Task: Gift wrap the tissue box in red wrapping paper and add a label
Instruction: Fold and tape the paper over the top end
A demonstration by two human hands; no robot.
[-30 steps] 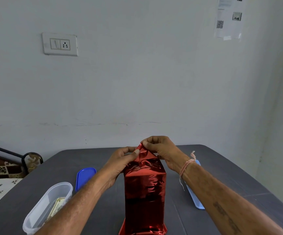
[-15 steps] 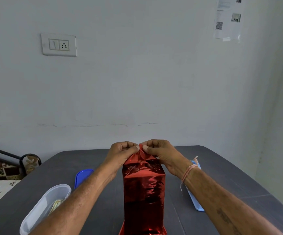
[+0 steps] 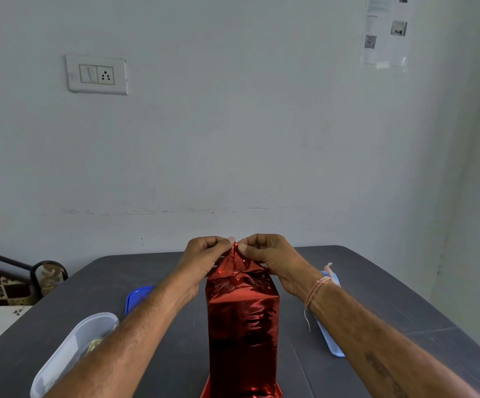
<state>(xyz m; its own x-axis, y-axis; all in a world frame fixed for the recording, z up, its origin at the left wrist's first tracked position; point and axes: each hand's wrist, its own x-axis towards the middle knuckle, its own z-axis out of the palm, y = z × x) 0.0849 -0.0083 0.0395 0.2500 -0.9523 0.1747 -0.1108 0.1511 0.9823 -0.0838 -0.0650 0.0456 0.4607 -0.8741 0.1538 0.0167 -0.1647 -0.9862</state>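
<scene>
The tissue box stands on end in the middle of the dark grey table, covered in shiny red wrapping paper. Its top end paper is gathered into a pointed peak. My left hand pinches the peak from the left. My right hand pinches it from the right, thumb on the near side. Both sets of fingertips meet at the tip. No label is visible.
A clear plastic container lies at the near left with its blue lid behind it. A light blue flat item lies right of the box, partly under my right forearm. A wall stands close behind the table.
Both hands have come closer together at the tip of the paper peak, and the peak now stands narrower and more upright. The box has stayed in place.
</scene>
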